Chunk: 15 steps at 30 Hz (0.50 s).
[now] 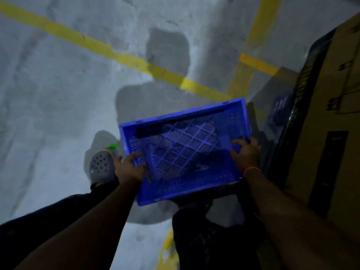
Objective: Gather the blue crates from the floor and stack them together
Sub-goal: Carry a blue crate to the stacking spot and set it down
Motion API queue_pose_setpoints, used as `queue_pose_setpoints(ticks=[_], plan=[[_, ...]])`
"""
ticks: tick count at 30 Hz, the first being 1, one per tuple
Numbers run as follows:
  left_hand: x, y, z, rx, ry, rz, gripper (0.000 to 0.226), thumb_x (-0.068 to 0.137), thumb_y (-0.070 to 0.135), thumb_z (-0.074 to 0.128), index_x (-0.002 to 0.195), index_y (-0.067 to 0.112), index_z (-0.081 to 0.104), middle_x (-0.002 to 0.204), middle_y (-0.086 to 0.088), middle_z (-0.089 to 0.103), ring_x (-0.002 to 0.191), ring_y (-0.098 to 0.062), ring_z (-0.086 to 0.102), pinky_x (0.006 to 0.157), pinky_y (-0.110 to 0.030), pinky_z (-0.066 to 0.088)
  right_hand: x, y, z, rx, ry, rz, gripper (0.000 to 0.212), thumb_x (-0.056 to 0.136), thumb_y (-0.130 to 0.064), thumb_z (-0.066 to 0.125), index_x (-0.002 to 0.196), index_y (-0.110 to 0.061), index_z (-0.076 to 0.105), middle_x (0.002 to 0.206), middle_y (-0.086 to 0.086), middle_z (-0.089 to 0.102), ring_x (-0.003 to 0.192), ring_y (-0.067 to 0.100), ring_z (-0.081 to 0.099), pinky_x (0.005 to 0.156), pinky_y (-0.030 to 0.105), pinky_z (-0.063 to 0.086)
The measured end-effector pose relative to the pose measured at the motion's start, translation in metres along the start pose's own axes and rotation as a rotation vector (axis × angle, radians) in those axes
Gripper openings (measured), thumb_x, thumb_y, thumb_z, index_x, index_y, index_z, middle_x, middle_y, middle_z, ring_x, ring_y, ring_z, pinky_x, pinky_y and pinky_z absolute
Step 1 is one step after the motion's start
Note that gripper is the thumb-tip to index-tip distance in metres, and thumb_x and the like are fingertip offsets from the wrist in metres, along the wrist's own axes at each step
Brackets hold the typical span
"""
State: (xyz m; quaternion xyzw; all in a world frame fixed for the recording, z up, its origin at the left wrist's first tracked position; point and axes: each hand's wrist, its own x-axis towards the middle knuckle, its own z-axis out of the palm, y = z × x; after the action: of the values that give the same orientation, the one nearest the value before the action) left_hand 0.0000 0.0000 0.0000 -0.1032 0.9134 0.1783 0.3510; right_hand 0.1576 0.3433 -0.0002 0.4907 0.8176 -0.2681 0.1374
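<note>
Blue crate [185, 151] up off the concrete floor [58, 94], carried between both hands above the person's legs, open side up and nothing inside. One crate clearly in view; a dim blue shape by the right edge can't be made out. It's bright blue plastic, rectangular, slotted base in a diamond grid, small vents along the walls. Left hand [129, 168] curls over the near-left rim; right hand [246, 152] grips the right wall, orange band at the wrist. One grey perforated clog [102, 166] stands on the floor just left of the crate, yellow floor lines [109, 50] beyond.
</note>
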Motion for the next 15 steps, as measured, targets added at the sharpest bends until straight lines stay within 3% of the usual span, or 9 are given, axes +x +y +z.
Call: queue_pose_setpoints(ticks=[4, 7, 8, 10, 12, 13, 15], plan=[[0.023, -0.005, 0.022, -0.128, 0.048, 0.080, 0.050, 0.069, 0.035, 0.060, 0.115, 0.018, 0.071, 0.114, -0.025, 0.062, 0.102, -0.040, 0.062, 0.093, -0.043, 0.049, 0.039, 0.013, -0.002, -0.025, -0.019, 0.052, 0.042, 0.067, -0.033, 0.060, 0.102, -0.016, 0.073, 0.133, 0.025, 0.043, 0.119, 0.041, 0.045, 0.106, 0.033, 0.028], [0.032, -0.006, 0.027, -0.247, 0.039, 0.082, 0.030, 0.082, 0.015, 0.067, 0.111, 0.020, 0.071, 0.092, -0.015, 0.070, 0.074, -0.024, 0.062, 0.077, -0.044, 0.054, 0.064, 0.021, 0.003, 0.075, -0.138, 0.006, 0.016, 0.081, -0.006, 0.067, 0.090, -0.018, 0.073, 0.105, 0.022, 0.062, 0.099, 0.026, 0.061, 0.095, 0.034, 0.042], [0.034, -0.008, 0.026, -0.291, 0.024, 0.067, 0.028, 0.085, 0.009, 0.066, 0.109, 0.023, 0.070, 0.088, -0.014, 0.069, 0.069, -0.020, 0.058, 0.075, -0.043, 0.055, 0.070, 0.022, 0.003, 0.147, -0.134, -0.006, 0.025, 0.082, 0.002, 0.064, 0.082, -0.022, 0.070, 0.096, 0.017, 0.065, 0.087, 0.012, 0.064, 0.089, 0.036, 0.046], [0.037, -0.016, 0.019, -0.358, -0.011, 0.098, 0.025, 0.086, 0.015, 0.064, 0.104, 0.033, 0.067, 0.092, -0.012, 0.071, 0.070, -0.019, 0.058, 0.076, -0.042, 0.054, 0.074, 0.021, -0.002, 0.238, -0.139, -0.008, 0.028, 0.085, 0.011, 0.057, 0.081, -0.015, 0.068, 0.091, 0.011, 0.064, 0.079, -0.001, 0.061, 0.085, 0.030, 0.045], [0.039, -0.025, 0.008, -0.353, -0.002, 0.163, 0.021, 0.085, 0.035, 0.059, 0.105, 0.037, 0.066, 0.103, -0.007, 0.071, 0.082, -0.028, 0.066, 0.083, -0.046, 0.057, 0.066, 0.017, -0.010, 0.249, -0.154, -0.025, 0.022, 0.086, 0.013, 0.054, 0.092, 0.000, 0.070, 0.094, 0.011, 0.064, 0.083, 0.008, 0.061, 0.079, 0.019, 0.044], [0.035, -0.024, -0.001, -0.376, 0.014, 0.176, 0.024, 0.087, 0.040, 0.056, 0.108, 0.033, 0.065, 0.105, -0.006, 0.071, 0.087, -0.031, 0.067, 0.085, -0.047, 0.056, 0.060, 0.013, -0.017, 0.260, -0.171, -0.034, 0.023, 0.086, 0.013, 0.053, 0.096, 0.001, 0.070, 0.095, 0.012, 0.065, 0.078, 0.002, 0.061, 0.072, 0.012, 0.044], [0.020, -0.014, -0.029, -0.407, 0.082, 0.193, 0.022, 0.096, 0.032, 0.054, 0.113, 0.020, 0.063, 0.107, -0.004, 0.066, 0.090, -0.024, 0.061, 0.084, -0.034, 0.050, 0.046, 0.000, -0.033, 0.275, -0.194, -0.083, 0.029, 0.086, 0.014, 0.053, 0.100, -0.005, 0.070, 0.098, 0.011, 0.066, 0.072, -0.015, 0.060, 0.070, 0.000, 0.041]])
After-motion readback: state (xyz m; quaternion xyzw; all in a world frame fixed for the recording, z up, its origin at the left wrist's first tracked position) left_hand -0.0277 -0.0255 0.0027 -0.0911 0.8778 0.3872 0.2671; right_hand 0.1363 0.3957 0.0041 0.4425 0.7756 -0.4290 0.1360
